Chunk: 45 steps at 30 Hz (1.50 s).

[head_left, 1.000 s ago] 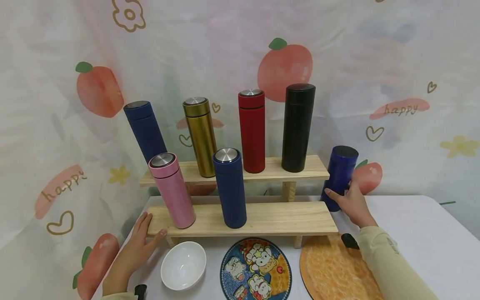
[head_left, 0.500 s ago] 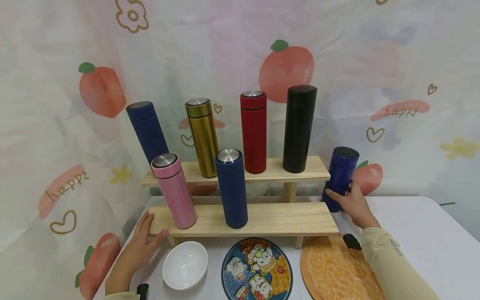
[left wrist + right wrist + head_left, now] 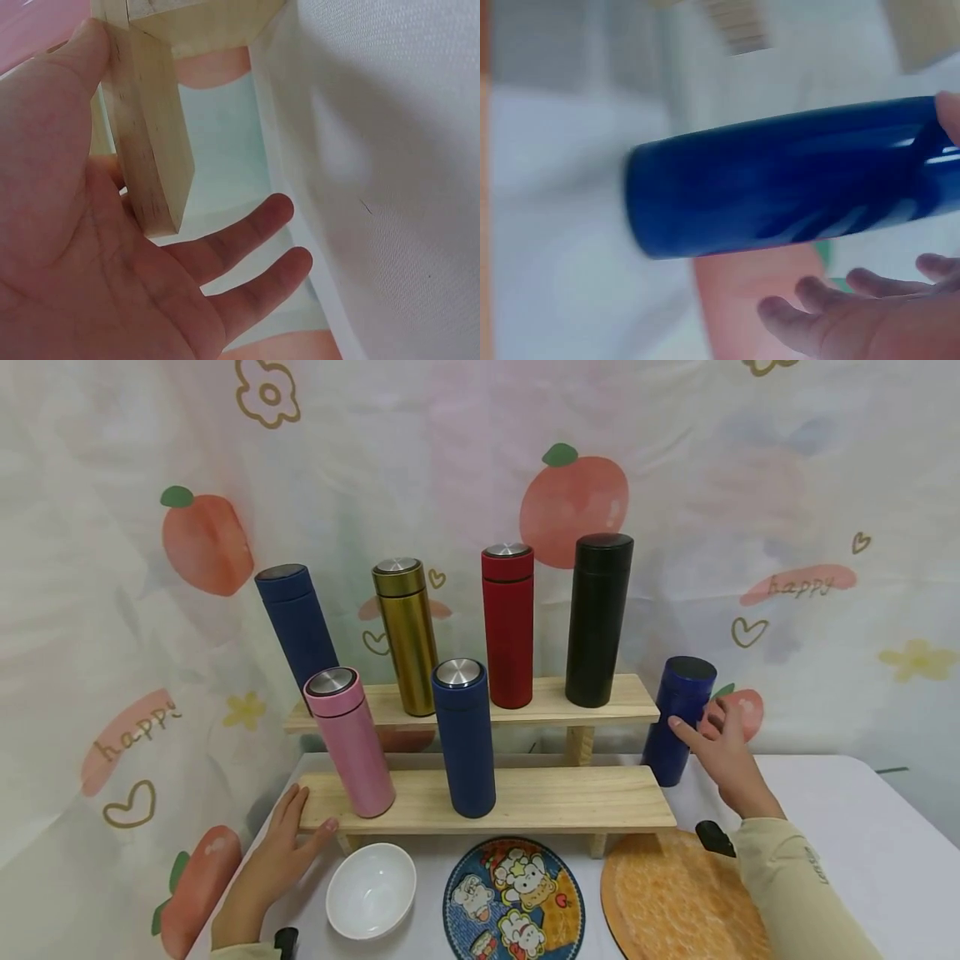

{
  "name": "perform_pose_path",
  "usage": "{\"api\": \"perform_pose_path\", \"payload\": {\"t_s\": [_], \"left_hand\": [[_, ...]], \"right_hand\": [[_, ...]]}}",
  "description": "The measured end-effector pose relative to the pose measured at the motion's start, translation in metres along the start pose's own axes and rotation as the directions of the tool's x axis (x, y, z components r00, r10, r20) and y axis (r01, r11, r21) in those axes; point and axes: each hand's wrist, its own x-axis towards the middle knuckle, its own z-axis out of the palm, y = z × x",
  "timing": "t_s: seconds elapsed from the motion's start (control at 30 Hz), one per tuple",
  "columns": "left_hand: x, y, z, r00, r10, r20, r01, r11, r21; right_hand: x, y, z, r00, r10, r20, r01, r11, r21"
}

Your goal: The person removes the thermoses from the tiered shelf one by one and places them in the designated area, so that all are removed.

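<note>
A glossy dark-blue thermos flask stands beside the right end of the wooden two-tier shelf. My right hand is spread next to it, thumb at its side. In the right wrist view, the flask has a gap between it and the fingers; whether the thumb touches it I cannot tell. My left hand rests against the left end of the lower board, thumb at the front edge. In the left wrist view, two fingers extend loosely past the board end; the others are mostly hidden behind it.
A pink flask and a matte blue flask stand on the lower board. Navy, gold, red and black flasks line the upper tier. In front lie a white bowl, a cartoon mat and an orange-brown round mat.
My right hand has let go of the glossy blue flask, its fingers opening and drawing slightly up and right. The flask stays in place. My left hand keeps its place on the shelf.
</note>
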Motion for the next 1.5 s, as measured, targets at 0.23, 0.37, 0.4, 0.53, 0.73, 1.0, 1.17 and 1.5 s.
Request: {"api": "perform_pose_path", "payload": {"t_s": [0.23, 0.37, 0.4, 0.53, 0.73, 1.0, 1.17, 1.5], "left_hand": [[-0.001, -0.002, 0.0, 1.0, 0.003, -0.004, -0.003, 1.0, -0.004], [0.0, -0.002, 0.0, 1.0, -0.006, -0.002, 0.006, 1.0, -0.002], [0.0, -0.002, 0.0, 1.0, -0.009, 0.0, 0.009, 1.0, -0.001], [0.001, -0.001, 0.0, 1.0, -0.019, 0.009, 0.019, 1.0, 0.003], [0.0, 0.0, 0.0, 1.0, -0.02, 0.002, 0.02, 1.0, -0.003], [0.0, -0.002, 0.001, 1.0, -0.01, -0.004, 0.01, 1.0, 0.001], [0.0, -0.002, -0.001, 1.0, -0.022, 0.001, 0.022, 1.0, 0.005], [0.001, -0.002, 0.001, 1.0, -0.023, -0.006, 0.023, 1.0, -0.003]], "right_hand": [[-0.014, -0.039, -0.004, 0.981, -0.161, -0.105, 0.165, 0.986, 0.034], [-0.021, -0.065, -0.001, 0.936, -0.309, -0.168, 0.321, 0.946, 0.052], [-0.024, -0.072, 0.0, 0.924, -0.339, -0.178, 0.354, 0.933, 0.058], [-0.036, -0.101, 0.011, 0.888, -0.416, -0.198, 0.435, 0.898, 0.063], [-0.055, -0.129, 0.039, 0.875, -0.46, -0.153, 0.475, 0.877, 0.078], [-0.07, -0.138, 0.069, 0.89, -0.455, -0.026, 0.444, 0.852, 0.277], [-0.077, -0.14, 0.093, 0.899, -0.437, 0.035, 0.419, 0.88, 0.225], [-0.081, -0.134, 0.132, 0.9, -0.423, 0.104, 0.387, 0.886, 0.253]]}}
